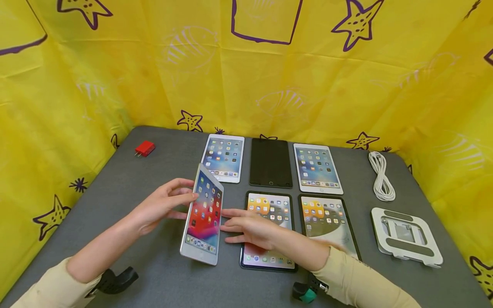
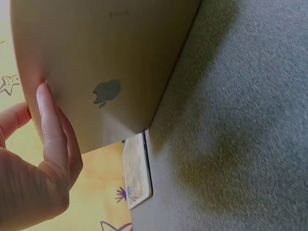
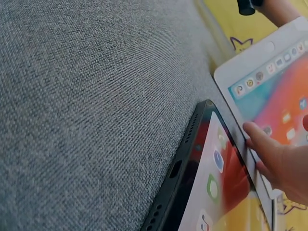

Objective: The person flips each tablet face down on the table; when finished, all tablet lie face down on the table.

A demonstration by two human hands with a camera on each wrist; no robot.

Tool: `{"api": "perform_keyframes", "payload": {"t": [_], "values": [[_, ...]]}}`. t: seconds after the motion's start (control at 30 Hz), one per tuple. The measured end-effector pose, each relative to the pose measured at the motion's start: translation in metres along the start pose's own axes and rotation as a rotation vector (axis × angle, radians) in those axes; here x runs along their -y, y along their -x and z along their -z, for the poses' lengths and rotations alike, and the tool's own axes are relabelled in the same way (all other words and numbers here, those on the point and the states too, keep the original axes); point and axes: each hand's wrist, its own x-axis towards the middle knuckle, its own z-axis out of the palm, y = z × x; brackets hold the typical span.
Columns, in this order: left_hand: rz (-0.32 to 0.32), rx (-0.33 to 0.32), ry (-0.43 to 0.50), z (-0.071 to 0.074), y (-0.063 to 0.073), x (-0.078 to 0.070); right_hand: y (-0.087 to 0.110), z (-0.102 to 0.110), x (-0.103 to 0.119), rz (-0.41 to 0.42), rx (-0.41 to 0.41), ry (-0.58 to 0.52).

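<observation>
A white-framed tablet (image 1: 204,218) with a red and blue screen stands tilted up on its right long edge, left of the middle. My left hand (image 1: 165,205) pinches its raised left edge, thumb on the front and fingers (image 2: 49,125) behind. The silver back (image 2: 72,48) with its apple logo shows in the left wrist view. At the tablet's right edge, my right hand (image 1: 250,229) has its fingers (image 3: 262,142) extended, with fingertips touching the edge. Under that hand lies a dark-framed tablet (image 1: 269,261), its screen lit and partly covered.
Beside it lies another dark-framed tablet (image 1: 327,231). Behind are two white tablets (image 1: 225,156) (image 1: 317,169) and a dark-screened black one (image 1: 271,162). A red charger plug (image 1: 145,148) sits back left; a coiled white cable (image 1: 381,175) and a folding stand (image 1: 408,237) are at right.
</observation>
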Motion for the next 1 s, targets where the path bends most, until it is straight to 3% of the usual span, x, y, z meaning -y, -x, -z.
{"api": "perform_keyframes", "payload": {"t": [0.27, 0.43, 0.77, 1.0], "values": [[-0.018, 0.005, 0.013, -0.011, -0.005, -0.005, -0.003, -0.005, -0.002, 0.023, 0.006, 0.009], [-0.029, -0.002, 0.018, -0.017, -0.007, -0.006, -0.005, -0.005, 0.004, 0.051, -0.013, 0.074], [-0.049, -0.014, 0.037, -0.022, -0.008, -0.006, -0.020, -0.018, 0.049, 0.385, -0.261, 0.360], [-0.063, -0.022, 0.036, -0.026, -0.009, -0.006, -0.035, -0.020, 0.067, 0.389, -0.323, 0.491]]}}
